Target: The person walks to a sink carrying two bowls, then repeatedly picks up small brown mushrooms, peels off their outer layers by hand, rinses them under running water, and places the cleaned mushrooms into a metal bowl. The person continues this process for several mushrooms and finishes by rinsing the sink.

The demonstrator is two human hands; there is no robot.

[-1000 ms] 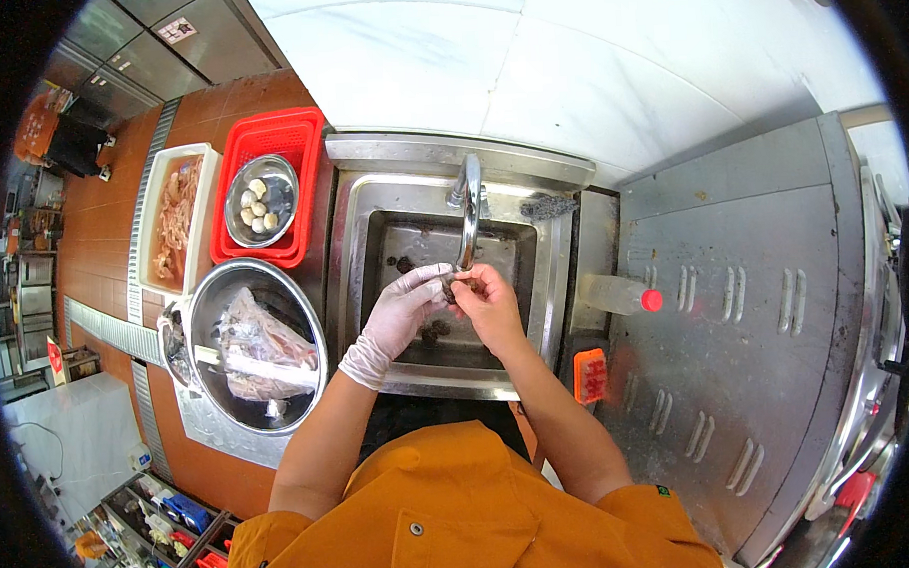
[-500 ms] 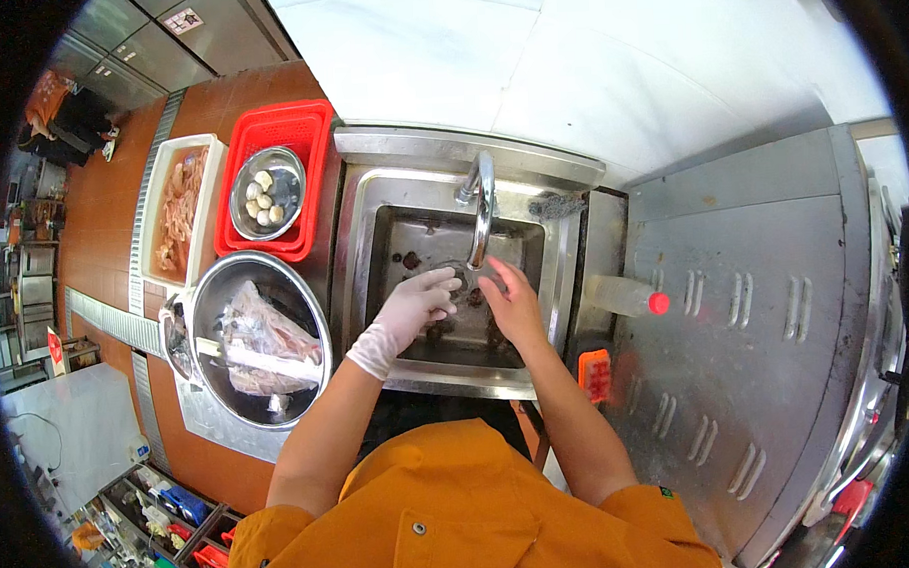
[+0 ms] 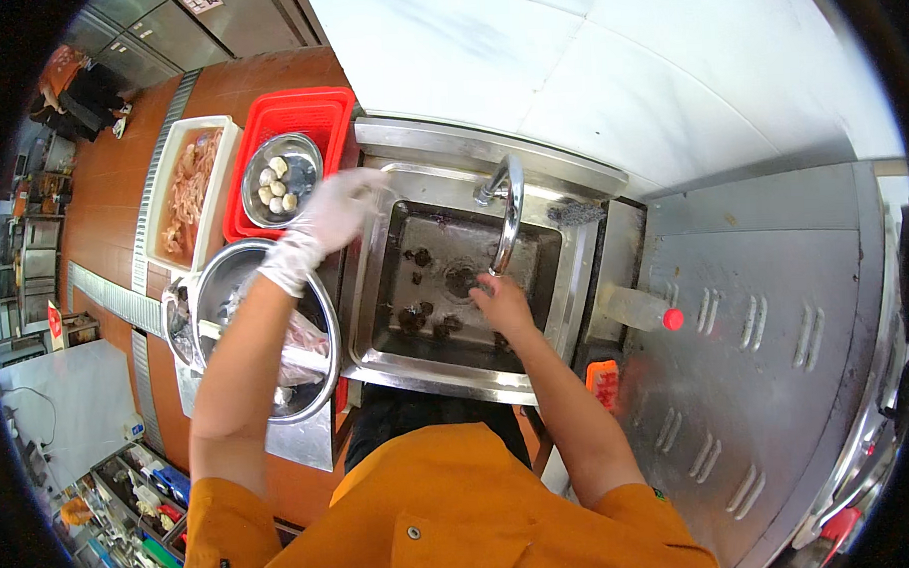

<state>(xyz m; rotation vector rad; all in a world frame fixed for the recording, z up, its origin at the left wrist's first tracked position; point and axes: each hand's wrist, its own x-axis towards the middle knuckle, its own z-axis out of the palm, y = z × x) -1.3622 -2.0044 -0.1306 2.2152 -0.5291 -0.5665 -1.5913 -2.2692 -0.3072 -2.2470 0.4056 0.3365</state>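
Observation:
My left hand (image 3: 334, 210), in a white glove, is smeared by motion above the sink's left edge, near the steel bowl (image 3: 299, 149) of pale round pieces. Its fingers point toward the sink, and I cannot make out a hold. Bare, my right hand (image 3: 505, 306) hovers over the sink (image 3: 417, 360), just below the tip of the curved faucet (image 3: 513, 212). Its thumb and forefinger are apart, with nothing plainly held. Dark scraps (image 3: 413, 318) lie on the sink floor. Partly behind my left forearm, a large steel bowl (image 3: 328, 389) holds a big pale piece of meat or bone (image 3: 304, 339).
A red basket (image 3: 336, 100) sits under the small bowl, beside a white tub (image 3: 231, 142) of pinkish meat strips. Right of the sink are a scouring pad (image 3: 575, 214), a red-capped bottle (image 3: 636, 308) and an orange brush (image 3: 603, 382). Another person (image 3: 82, 92) stands far left.
My left hand has swung left and up, from over the sink toward the small bowl. My right hand stays near the faucet tip, a little lower. The view has shifted slightly.

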